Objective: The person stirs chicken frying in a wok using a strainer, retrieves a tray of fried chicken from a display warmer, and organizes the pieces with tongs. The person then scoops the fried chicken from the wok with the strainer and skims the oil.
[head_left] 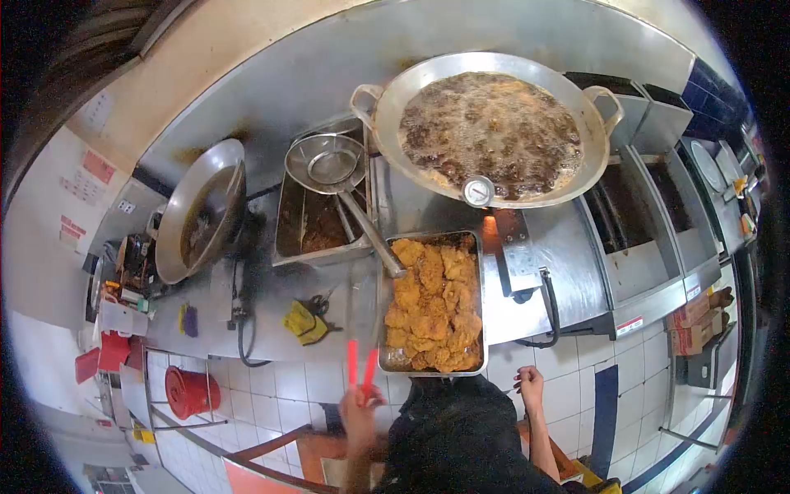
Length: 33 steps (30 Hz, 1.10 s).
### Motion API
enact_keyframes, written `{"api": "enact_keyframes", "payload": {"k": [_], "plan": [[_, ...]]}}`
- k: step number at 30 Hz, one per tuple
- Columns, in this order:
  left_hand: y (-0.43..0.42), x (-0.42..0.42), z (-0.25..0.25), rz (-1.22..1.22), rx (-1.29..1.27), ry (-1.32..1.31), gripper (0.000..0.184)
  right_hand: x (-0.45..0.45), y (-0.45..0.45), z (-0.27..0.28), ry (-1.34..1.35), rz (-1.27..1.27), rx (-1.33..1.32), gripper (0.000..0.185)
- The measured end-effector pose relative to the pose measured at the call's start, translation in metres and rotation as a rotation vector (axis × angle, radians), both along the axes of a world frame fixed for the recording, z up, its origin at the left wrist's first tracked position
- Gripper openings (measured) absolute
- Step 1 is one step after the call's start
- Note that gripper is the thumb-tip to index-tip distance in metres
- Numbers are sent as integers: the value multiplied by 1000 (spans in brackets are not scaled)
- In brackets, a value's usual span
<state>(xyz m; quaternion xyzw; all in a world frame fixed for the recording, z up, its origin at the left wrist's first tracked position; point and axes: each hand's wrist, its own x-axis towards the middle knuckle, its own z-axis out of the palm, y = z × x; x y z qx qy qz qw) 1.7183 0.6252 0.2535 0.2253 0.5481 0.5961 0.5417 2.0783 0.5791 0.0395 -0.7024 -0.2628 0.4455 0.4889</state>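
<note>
Left hand (360,409) clamps red-handled tongs (352,362), right hand (529,387) hangs loosely curled, apparently empty; rectangular silver metal tray (484,329) at five o'clock holds golden-brown fried pieces (432,305), seemingly done; wide two-handled metal wok (390,123) at one o'clock bubbles, apparently unfinished.

Food (434,305) lies in the near tray (484,329). Beyond it stands a wok (594,138), with a strainer (325,166) to its left.

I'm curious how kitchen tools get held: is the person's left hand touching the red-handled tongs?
Touching. The head view shows the left hand closed around the lower part of the red-handled tongs.
</note>
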Motion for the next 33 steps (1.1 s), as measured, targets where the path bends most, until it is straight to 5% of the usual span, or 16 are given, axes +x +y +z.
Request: {"api": "enact_keyframes", "payload": {"k": [7, 14, 18, 22, 26, 28, 31, 33], "plan": [[49, 49, -71, -188, -102, 147, 37, -43, 57, 41, -15, 124, -45, 34], [109, 69, -55, -407, -253, 45, 28, -71, 77, 29, -311, 211, 104, 25], [123, 53, -43, -453, -296, -137, 35, -83, 70, 50, -390, 50, 22, 22], [103, 6, 5, -606, -340, 268, 48, -84, 62, 30, -334, 76, 1, 22], [110, -62, 4, -707, -345, 550, 50, -89, 60, 22, -434, 102, -31, 19], [130, -76, 14, -1032, -358, 841, 51, -92, 61, 31, -398, 99, -41, 19], [156, -75, -8, -1144, -390, 1121, 54, -93, 62, 35, -327, 73, -73, 18], [163, -63, -12, -1122, -370, 979, 55, -94, 60, 29, -381, 78, 48, 12]]}}
